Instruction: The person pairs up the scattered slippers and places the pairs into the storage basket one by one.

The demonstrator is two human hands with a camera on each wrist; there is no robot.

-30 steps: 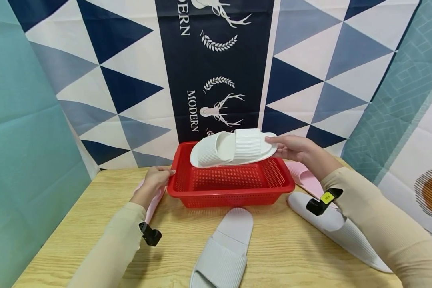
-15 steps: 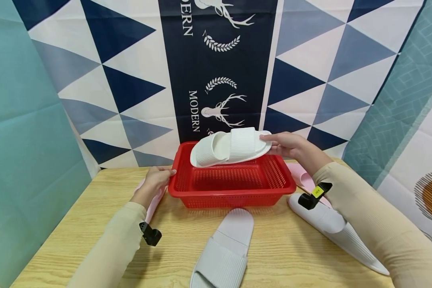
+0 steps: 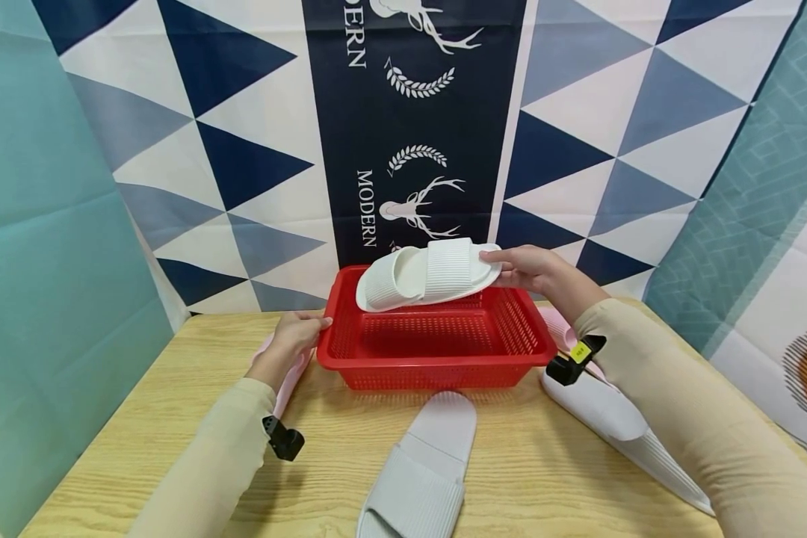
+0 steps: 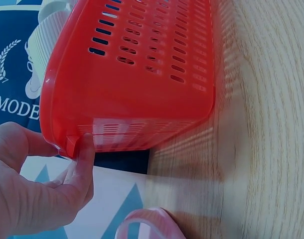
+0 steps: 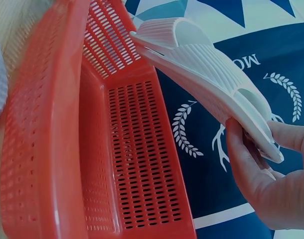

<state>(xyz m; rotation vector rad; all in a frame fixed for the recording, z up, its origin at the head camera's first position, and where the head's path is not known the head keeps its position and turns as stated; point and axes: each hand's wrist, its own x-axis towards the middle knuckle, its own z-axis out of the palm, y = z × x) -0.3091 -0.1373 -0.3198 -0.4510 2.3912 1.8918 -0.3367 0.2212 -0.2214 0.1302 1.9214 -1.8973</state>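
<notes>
My right hand pinches one end of a pair of white slippers, thumb on top and fingers beneath. The two slippers lie fitted together, with their straps toward opposite ends. They hang over the back part of a red plastic basket, tilted a little, above its perforated floor. My left hand grips the basket's left rim; in the left wrist view its thumb and fingers close on the rim's corner. The basket stands upright on the table, and its inside shows no slippers.
A grey slipper lies in front of the basket on the wooden table. Another pale grey slipper rests to the right, partly under my right forearm. Pink slippers lie on both sides, the left one beside my wrist. A patterned cloth hangs behind.
My right hand has shifted a little to the left with the white slippers, bringing them further over the basket. My left hand has stayed on the rim.
</notes>
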